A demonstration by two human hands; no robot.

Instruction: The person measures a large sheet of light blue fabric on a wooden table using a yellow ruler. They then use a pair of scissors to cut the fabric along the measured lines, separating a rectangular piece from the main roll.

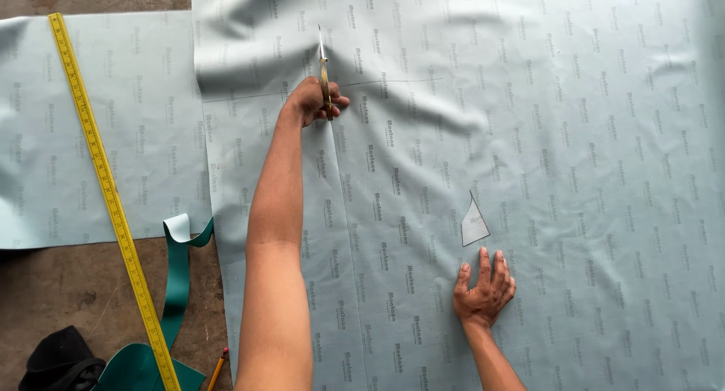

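A wide pale grey-blue sheet (574,172) with a repeated printed pattern lies spread over the floor. My left hand (311,100) reaches far forward and is closed on the handles of a pair of scissors (323,62), whose blades point away from me into the sheet, by a thin drawn line running across it. A straight cut or crease runs from the scissors back toward me. My right hand (485,289) lies flat on the sheet, fingers spread, pressing it down. Just beyond its fingertips lies a small triangular scrap (474,225).
A yellow measuring stick (106,187) lies diagonally at the left over a second pale sheet (45,134). A curled dark green strip (178,285), a pencil (217,368) and a black object (57,359) sit on the brown floor (68,285) at the lower left.
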